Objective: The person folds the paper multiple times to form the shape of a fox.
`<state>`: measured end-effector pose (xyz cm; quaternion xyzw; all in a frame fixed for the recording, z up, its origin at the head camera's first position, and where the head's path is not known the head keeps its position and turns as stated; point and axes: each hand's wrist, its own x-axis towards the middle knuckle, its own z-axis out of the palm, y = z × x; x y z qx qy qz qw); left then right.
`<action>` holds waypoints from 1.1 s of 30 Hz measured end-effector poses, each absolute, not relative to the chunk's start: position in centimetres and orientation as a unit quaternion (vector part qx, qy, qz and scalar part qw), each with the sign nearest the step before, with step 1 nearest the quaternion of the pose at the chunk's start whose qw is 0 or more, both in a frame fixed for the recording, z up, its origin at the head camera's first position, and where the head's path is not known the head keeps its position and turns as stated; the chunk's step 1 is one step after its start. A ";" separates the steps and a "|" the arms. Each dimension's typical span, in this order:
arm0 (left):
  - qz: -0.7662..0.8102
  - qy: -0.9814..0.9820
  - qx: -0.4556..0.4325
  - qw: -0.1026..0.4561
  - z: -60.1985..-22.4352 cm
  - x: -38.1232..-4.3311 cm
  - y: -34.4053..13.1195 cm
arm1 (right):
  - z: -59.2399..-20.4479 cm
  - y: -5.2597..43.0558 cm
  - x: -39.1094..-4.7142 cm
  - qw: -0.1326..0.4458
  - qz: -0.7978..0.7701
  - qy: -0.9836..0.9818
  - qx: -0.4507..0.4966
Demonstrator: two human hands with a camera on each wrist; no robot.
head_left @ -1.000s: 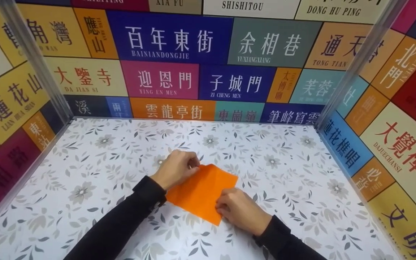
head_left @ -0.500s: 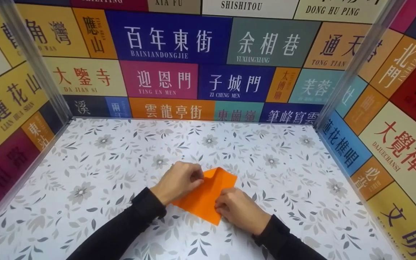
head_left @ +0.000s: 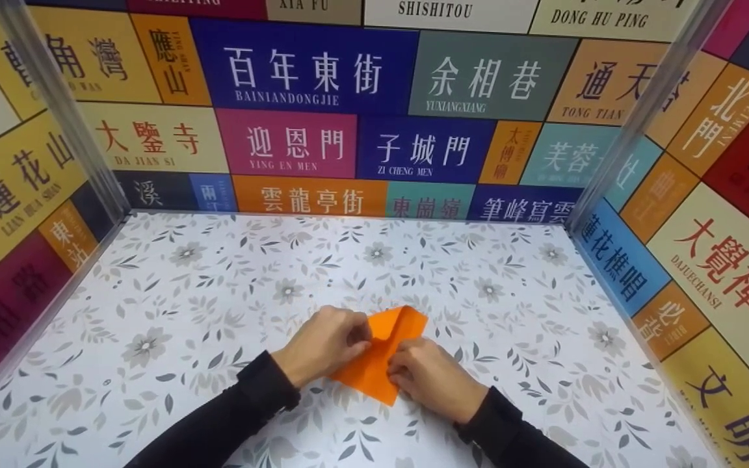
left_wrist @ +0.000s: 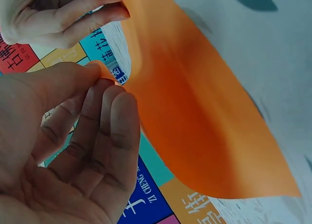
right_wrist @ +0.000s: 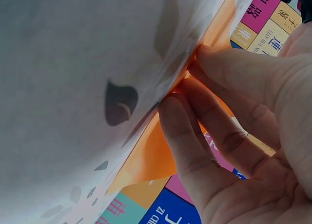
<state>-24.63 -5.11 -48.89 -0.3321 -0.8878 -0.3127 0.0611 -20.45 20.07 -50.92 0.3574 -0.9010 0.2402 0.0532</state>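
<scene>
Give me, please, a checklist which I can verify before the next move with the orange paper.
1. Left hand pinches the orange paper: ok, between thumb and finger.
2. Right hand pinches the paper's right edge: ok.
3. The two held parts meet: not ok, they are apart.
4. Paper lies flat on the patterned table: not ok, it is bent and partly raised.
5. Black sleeves are away from the paper: ok in the head view.
6. Paper under the left hand is smooth: cannot tell, the hand hides it.
</scene>
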 end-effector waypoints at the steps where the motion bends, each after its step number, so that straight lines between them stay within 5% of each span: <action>1: -0.313 -0.887 -0.334 0.060 -49.0 -24.5 -5.1 | -50.9 20.1 -20.4 0.054 0.241 -0.901 0.357; 33: -0.306 -0.888 -0.340 0.037 -49.9 -22.3 -4.1 | -50.8 20.0 -20.1 0.061 0.239 -0.907 0.340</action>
